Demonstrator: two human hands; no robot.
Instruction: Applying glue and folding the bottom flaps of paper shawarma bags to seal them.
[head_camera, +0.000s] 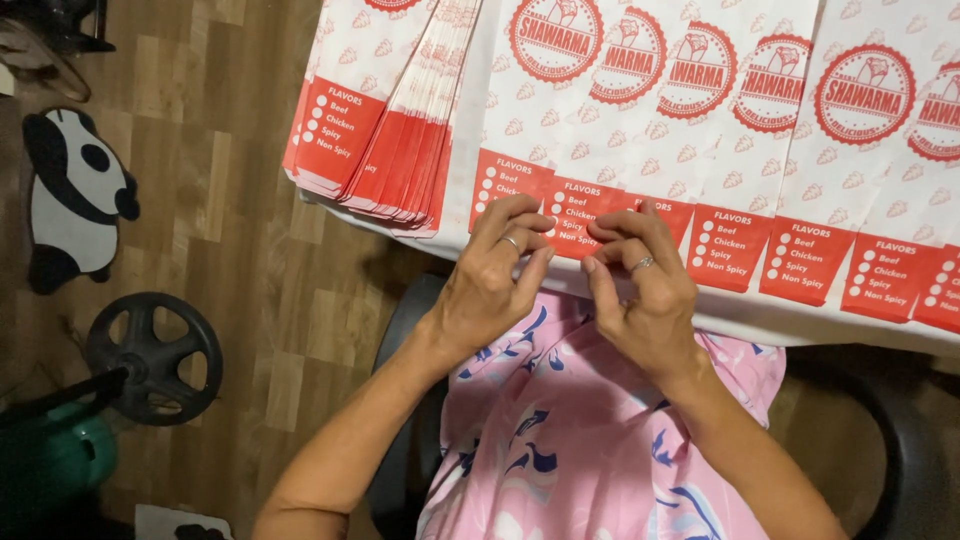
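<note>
While both hands work at the bench's near edge, the left hand (497, 283) and right hand (640, 290) meet over the red bottom flap of one paper bag (578, 215) in the overlapped row. Left grip: thumb and fingers pinched on the flap's left part. Right grip: fingertips curled down on the flap's right part, thumb tucked under; pinching the same flap as far as I can tell, though the contact itself is hidden by the fingers. A ring on each hand.

Why the layout looks this way, my read:
- The row of flat bags (800, 150) is fanned left to right along the near edge, each one stepped so only its red flap strip (805, 260) is exposed. That probably lets each flap be reached one at a time without lifting the sheets.
- Flaps hang right at or just past the bench's near edge, so fingers can get under them.
- The stack of bags (385, 140) sits at the near left corner, squared off and fanned slightly, apart from the row. Likely a separate batch.

Surface: the bench (800, 322) is pale, mostly covered by bags; only a bare strip shows along the near edge.

Room: wood-pattern floor (250, 250). A panda-shaped mat (75, 195) lies well left of the bench, a black wheel-like disc (153, 358) nearer the person, a green object (50, 460) beside it. Person is seated on a dark chair (405, 330), wearing a pink patterned garment (560, 440).
</note>
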